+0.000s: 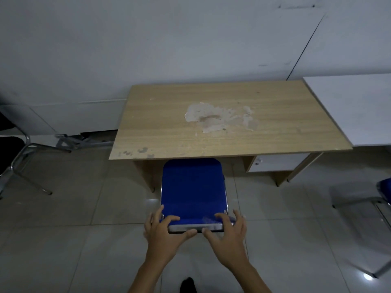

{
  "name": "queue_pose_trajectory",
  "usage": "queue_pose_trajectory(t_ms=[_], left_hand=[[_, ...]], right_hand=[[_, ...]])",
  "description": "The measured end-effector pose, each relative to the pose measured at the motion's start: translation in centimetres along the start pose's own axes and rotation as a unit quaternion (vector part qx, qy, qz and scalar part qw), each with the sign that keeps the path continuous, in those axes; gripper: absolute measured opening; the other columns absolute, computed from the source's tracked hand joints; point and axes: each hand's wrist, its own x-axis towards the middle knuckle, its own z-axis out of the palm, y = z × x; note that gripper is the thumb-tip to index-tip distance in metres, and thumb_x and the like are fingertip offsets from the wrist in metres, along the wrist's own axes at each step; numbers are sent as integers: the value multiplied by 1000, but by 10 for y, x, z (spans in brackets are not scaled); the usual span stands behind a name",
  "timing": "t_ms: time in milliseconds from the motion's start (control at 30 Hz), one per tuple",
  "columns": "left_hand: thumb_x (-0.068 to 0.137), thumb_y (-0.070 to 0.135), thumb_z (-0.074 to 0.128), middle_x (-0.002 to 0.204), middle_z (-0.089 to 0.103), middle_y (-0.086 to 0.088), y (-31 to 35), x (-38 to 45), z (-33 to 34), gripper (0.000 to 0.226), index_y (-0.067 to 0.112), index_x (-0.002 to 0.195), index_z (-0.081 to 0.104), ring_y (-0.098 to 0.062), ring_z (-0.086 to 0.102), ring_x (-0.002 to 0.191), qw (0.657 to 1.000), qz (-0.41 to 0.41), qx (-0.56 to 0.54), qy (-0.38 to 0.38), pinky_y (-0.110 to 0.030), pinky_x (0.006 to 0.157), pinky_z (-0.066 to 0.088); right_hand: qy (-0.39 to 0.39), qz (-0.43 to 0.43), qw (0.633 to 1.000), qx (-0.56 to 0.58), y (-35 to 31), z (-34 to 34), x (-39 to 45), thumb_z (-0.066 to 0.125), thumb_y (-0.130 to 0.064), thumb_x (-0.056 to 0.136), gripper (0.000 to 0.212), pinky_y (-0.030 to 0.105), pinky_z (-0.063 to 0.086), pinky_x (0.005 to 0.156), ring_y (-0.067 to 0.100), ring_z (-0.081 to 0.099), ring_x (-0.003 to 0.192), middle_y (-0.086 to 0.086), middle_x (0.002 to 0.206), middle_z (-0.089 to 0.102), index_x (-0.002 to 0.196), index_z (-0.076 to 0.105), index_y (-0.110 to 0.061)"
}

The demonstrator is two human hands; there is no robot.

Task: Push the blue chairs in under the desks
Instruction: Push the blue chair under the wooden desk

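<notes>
Now both hands, left hand (164,231) and right hand (227,233), fingers curled gripping blue chair (192,187) backrest top; seat front tucked under wooden counter (222,132).

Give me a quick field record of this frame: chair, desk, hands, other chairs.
chair: blue chair, front of seat just under the wooden desk, most of it still out
left hand: on backrest top, left corner
right hand: on backrest top, right corner
desk top: bare, patch of worn veneer
other chairs: second blue chair at right edge; black chair at left
</notes>
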Motion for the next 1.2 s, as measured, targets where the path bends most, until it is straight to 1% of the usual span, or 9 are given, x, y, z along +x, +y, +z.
queue_pose_trajectory(t_ms=[67, 167, 300, 467, 600, 700, 800, 1000, 1200], left_hand=[[39, 100, 67, 164, 33, 13, 1, 8, -1, 64, 56, 86, 62, -20, 16, 149, 1000, 17, -11, 15, -58, 118, 33], [37, 103, 61, 163, 35, 10, 5, 24, -8, 74, 49, 87, 68, -23, 18, 149, 999, 31, -5, 34, -59, 117, 34], [43, 98, 64, 163, 38, 5, 14, 48, -14, 77, 38, 91, 74, -29, 19, 149, 998, 50, 6, 45, -55, 115, 36], [42, 101, 62, 161, 41, 7, 17, 68, -2, 69, 48, 85, 66, -28, 21, 149, 997, 53, 22, 51, -59, 113, 38], [43, 100, 65, 156, 40, 15, 8, 82, 6, 58, 57, 82, 59, -26, 22, 148, 997, 63, 8, 50, -57, 114, 38], [46, 99, 65, 157, 42, 9, 13, 100, 3, 64, 50, 87, 65, -28, 28, 146, 996, 76, 5, 54, -55, 111, 42], [47, 100, 63, 159, 43, 3, 22, 121, 1, 74, 41, 91, 72, -33, 31, 146, 996, 77, 10, 51, -58, 110, 42], [41, 105, 55, 161, 41, 1, 43, 166, -4, 91, 34, 94, 76, -32, 24, 149, 997, 69, 4, 40, -57, 113, 38], [44, 95, 66, 162, 36, 4, 59, 211, -8, 80, 35, 95, 74, -23, 19, 148, 999, 47, 2, 9, -48, 114, 37]], right_hand=[[4, -8, 1000, 6, -2, 0, 9, 76, -58, 81, 53, 57, 29, 122, 29, -8, 156, -9, 167, -6, 127, 52, -46], [23, -41, 999, 14, -9, 1, 21, 76, -58, 80, 43, 56, 32, 120, 29, -2, 156, -18, 163, -2, 116, 54, -49], [43, -60, 997, 27, -24, -2, 40, 79, -50, 82, 32, 58, 26, 121, 29, -2, 156, -7, 167, 5, 103, 56, -44], [42, -58, 997, 25, -27, -13, 63, 82, -47, 82, 31, 58, 23, 123, 26, -6, 157, -3, 171, 6, 106, 63, -43], [35, -53, 998, 27, -27, -11, 75, 83, -48, 80, 34, 58, 26, 123, 28, -2, 157, -6, 169, 6, 100, 57, -54], [41, -59, 997, 36, -32, -10, 91, 83, -48, 80, 34, 59, 27, 122, 29, -2, 157, -5, 170, 7, 100, 56, -55], [49, -67, 996, 31, -34, -12, 115, 82, -50, 80, 33, 58, 24, 123, 27, -3, 157, -2, 170, 8, 106, 61, -48], [64, -76, 995, 24, -45, -14, 166, 79, -55, 80, 34, 57, 26, 121, 30, 3, 156, 4, 169, 14, 107, 62, -44], [63, -79, 995, 10, -60, -20, 213, 77, -56, 82, 35, 58, 26, 121, 31, 3, 157, 4, 170, 10, 110, 64, -39]])
